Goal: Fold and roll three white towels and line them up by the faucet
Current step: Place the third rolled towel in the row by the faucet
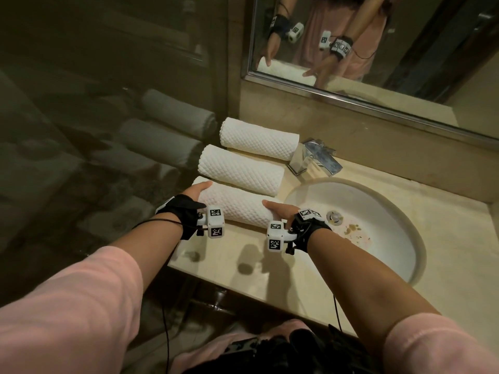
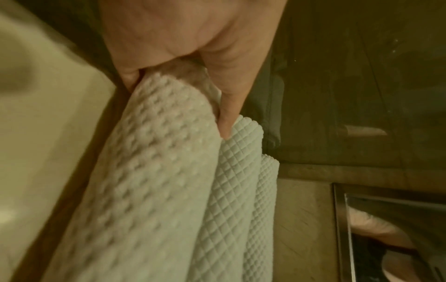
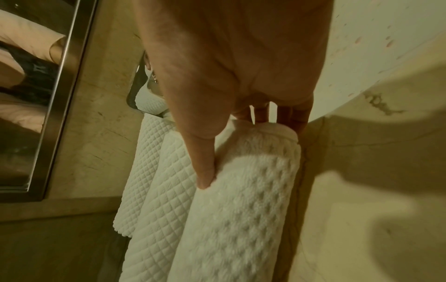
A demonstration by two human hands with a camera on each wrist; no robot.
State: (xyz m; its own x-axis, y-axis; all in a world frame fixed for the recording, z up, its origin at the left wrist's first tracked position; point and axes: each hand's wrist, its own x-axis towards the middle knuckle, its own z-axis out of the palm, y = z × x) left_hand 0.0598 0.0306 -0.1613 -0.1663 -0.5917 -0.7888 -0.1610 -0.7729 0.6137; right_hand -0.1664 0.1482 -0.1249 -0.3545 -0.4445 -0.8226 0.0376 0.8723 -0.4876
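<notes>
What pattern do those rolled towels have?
The towels are white with a raised diamond quilt; clearest in the right wrist view.

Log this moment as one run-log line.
left hand grips third roll's left end | right hand grips right end | two rolls placed by faucet | third on counter

1. Left grip (image 1: 198, 190) – arm stretched forward, thumb and fingers clasping one end of the nearest rolled towel (image 1: 235, 205).
2. Right grip (image 1: 279, 211) – thumb on top, fingers cupping the other end.
</notes>
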